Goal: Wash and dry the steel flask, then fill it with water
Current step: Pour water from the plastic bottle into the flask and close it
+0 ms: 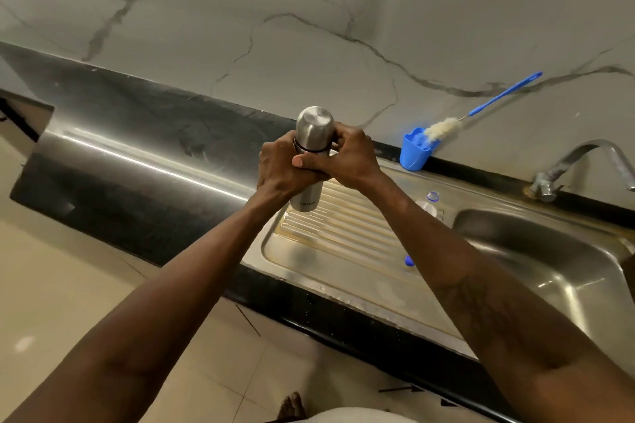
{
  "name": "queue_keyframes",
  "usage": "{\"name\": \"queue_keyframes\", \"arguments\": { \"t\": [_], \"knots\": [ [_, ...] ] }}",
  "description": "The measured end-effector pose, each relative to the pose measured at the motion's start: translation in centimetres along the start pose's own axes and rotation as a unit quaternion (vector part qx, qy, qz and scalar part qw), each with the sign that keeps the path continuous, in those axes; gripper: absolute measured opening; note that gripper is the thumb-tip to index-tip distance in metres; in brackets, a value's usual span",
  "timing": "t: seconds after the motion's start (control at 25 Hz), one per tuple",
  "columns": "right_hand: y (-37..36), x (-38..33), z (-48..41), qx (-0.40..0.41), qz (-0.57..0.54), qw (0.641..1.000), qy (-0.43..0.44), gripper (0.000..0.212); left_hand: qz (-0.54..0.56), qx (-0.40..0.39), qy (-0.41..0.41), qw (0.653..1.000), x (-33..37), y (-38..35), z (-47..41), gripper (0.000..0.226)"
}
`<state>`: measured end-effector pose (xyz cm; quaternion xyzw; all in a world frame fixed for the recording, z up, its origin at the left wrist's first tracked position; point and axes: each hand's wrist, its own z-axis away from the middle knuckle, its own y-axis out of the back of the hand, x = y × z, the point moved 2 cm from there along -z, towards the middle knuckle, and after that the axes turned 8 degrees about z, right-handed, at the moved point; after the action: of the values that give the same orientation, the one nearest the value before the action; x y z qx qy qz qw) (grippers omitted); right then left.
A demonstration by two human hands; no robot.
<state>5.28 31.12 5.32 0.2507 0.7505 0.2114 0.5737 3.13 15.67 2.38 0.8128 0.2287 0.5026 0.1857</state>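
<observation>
The steel flask (pixel 313 134) is held upright in the air above the left end of the ribbed steel drainboard (pixel 343 233), its cap on. My left hand (pixel 278 168) wraps around the flask's body. My right hand (pixel 347 156) grips it just below the cap, thumb across the front. Both hands overlap and hide the middle of the flask; its lower end with a printed label shows below them.
A blue cup (pixel 417 149) holding a blue-handled bottle brush (pixel 481 110) stands against the wall behind the drainboard. The sink basin (pixel 549 257) and the tap (pixel 580 165) are at right. A clear plastic bottle (pixel 431 206) lies on the drainboard. Black counter (pixel 120 189) extends left.
</observation>
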Motion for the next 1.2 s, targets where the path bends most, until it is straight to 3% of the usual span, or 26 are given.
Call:
{"name": "queue_keyframes", "arguments": {
  "t": [0.28, 0.4, 0.56, 0.64, 0.76, 0.92, 1.2],
  "knots": [
    [-6.3, -3.4, -3.9, -0.045, 0.061, 0.995, 0.061, 0.059, 0.023, -0.002, 0.013, 1.000, -5.7, 5.2, -0.2, 0.073],
    [-8.9, -3.7, -5.2, -0.063, 0.039, 0.996, 0.046, 0.064, 0.012, 0.012, 0.021, 1.000, -8.1, 6.4, -1.0, 0.078],
    [-11.4, -4.1, -6.4, -0.052, 0.014, 0.997, 0.061, 0.101, -0.011, -0.003, 0.028, 1.000, -10.8, 6.8, -1.5, 0.073],
    [-12.1, -4.3, -7.0, -0.057, 0.004, 0.995, 0.082, 0.093, -0.022, -0.004, 0.038, 0.999, -11.9, 6.9, -1.8, 0.071],
    [-12.7, -4.3, -7.4, 0.002, -0.011, 0.996, 0.088, 0.075, -0.022, 0.017, 0.035, 0.999, -12.8, 6.5, -2.5, 0.067],
    [-14.2, -4.4, -7.1, 0.097, 0.013, 0.995, 0.022, 0.065, -0.051, 0.067, 0.038, 0.996, -12.6, 5.8, -2.8, 0.053],
    [-15.9, -3.5, -6.7, 0.082, 0.006, 0.996, -0.018, 0.070, -0.082, 0.048, 0.048, 0.994, -14.4, 5.5, -2.6, 0.055]
  ]
}}
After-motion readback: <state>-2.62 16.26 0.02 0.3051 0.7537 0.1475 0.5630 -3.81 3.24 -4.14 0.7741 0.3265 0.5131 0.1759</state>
